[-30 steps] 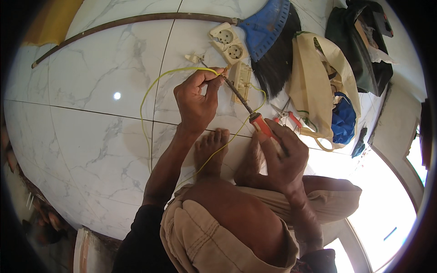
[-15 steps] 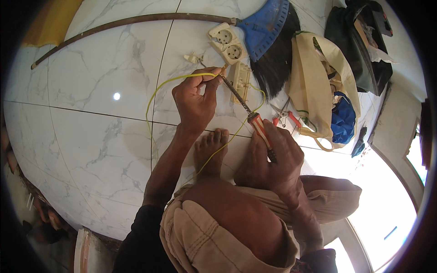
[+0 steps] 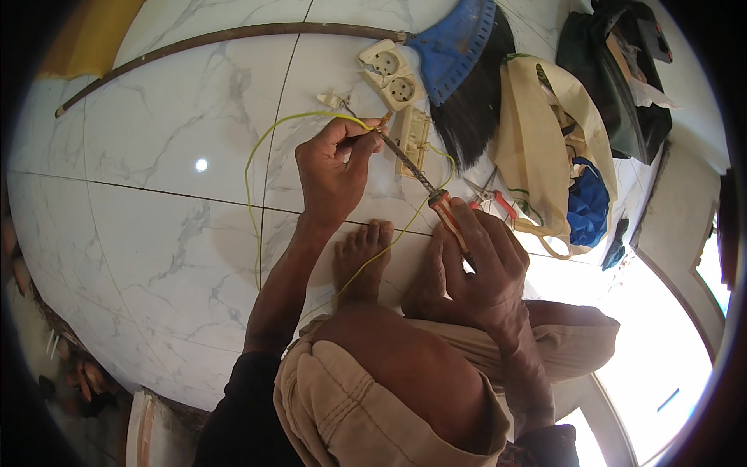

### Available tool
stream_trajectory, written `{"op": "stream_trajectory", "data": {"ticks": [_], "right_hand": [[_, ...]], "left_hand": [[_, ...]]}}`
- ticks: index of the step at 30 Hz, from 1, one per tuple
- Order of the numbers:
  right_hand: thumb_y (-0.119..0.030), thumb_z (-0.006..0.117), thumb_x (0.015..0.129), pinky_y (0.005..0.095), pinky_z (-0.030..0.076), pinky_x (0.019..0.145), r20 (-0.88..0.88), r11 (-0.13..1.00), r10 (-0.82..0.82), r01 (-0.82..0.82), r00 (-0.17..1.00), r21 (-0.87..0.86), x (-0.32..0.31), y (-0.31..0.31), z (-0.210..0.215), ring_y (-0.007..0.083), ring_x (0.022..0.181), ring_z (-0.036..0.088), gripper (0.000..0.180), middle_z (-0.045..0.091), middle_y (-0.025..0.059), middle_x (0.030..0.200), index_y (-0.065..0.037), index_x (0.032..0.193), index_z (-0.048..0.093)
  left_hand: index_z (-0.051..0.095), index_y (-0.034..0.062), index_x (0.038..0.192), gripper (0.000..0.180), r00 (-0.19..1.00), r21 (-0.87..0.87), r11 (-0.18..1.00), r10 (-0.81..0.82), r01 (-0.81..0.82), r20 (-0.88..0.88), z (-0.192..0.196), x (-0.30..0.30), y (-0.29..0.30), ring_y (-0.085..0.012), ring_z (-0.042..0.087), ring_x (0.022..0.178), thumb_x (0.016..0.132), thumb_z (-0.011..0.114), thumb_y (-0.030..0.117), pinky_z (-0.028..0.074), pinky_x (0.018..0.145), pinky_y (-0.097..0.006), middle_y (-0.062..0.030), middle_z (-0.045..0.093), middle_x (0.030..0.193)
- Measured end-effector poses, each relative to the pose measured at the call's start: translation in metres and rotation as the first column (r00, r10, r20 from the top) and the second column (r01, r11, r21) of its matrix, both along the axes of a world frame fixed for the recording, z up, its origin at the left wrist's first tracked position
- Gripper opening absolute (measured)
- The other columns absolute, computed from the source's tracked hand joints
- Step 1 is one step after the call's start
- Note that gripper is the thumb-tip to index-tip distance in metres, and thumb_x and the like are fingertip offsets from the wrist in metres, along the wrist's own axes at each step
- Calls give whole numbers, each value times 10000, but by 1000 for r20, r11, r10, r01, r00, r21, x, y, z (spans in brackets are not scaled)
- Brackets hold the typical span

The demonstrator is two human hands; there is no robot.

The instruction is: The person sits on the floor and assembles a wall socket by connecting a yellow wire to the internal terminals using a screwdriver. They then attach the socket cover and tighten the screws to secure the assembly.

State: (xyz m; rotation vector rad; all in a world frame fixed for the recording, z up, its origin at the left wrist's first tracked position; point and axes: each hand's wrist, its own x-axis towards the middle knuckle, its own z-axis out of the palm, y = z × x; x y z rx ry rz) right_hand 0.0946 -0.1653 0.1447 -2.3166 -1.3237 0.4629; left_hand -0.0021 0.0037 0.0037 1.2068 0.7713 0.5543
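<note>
My left hand (image 3: 336, 167) pinches a yellow-green wire (image 3: 274, 124) near its end, by a small brass-coloured metal piece (image 3: 384, 119). My right hand (image 3: 489, 261) grips the red-and-white handle of a screwdriver (image 3: 411, 165), whose worn dark shaft reaches to my left fingertips. Exactly what the tip meets there is too small to make out. Just beyond lies a cream double socket plate (image 3: 391, 75). Beside it is the cream open socket housing (image 3: 412, 142), with a wire running from it. A small cream part (image 3: 333, 99) lies left of the sockets.
A broom with a blue head (image 3: 455, 50) lies behind the sockets, its long handle (image 3: 233, 35) stretching left. Red-handled pliers (image 3: 498, 201) rest near a cream cloth bag (image 3: 537, 148) at right. A dark bag (image 3: 615, 86) sits farther back. My bare foot (image 3: 364, 261) stands on the tiles.
My right hand has shifted slightly right, and its fingers have turned on the screwdriver handle. The wire's loop by my left hand has risen a little. My left hand stays nearly still.
</note>
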Motion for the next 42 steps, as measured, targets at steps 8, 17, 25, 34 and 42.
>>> {"op": "stream_trajectory", "data": {"ticks": [8,17,25,34,42], "right_hand": [[-52,755,874,364,580,672,-191,985,-168,170,967,-2,-2,2,-2,310,812,729,376,720,149,902,-5,1241,687],[-103,745,913,304,569,780,-651,798,-587,478,481,-366,6,11,14,174,862,743,296,770,145,975,11,1181,696],[-76,764,871,338,585,776,-435,917,-399,349,807,-194,4,8,6,239,833,759,320,747,195,1019,23,1160,668],[1,738,867,420,558,565,-86,992,-126,125,988,-15,-17,5,-6,343,720,702,464,667,182,907,16,1309,595],[1,726,890,368,558,617,-284,968,-240,251,928,4,-20,13,-2,302,746,720,396,695,206,922,49,1272,635]], "left_hand": [[652,-132,1057,152,996,64,998,5,-11,88,-6,4,-2,-187,727,915,948,693,-35,624,840,-315,-221,739,1060],[648,-128,1077,162,999,58,998,-30,31,-24,-5,-1,-4,-195,724,958,944,692,-46,603,870,-308,-210,734,1062],[640,-109,1139,199,986,-143,988,-32,56,164,-1,-3,4,-214,712,1035,990,662,21,580,937,-335,-199,713,1147],[661,-107,1052,141,998,112,993,35,-41,54,-10,3,-4,-190,718,955,1027,610,22,580,921,-343,-189,749,1020],[658,-109,1019,118,973,43,982,176,-184,149,-14,11,-15,-189,716,920,1012,628,5,589,900,-343,-199,745,1017]]}}
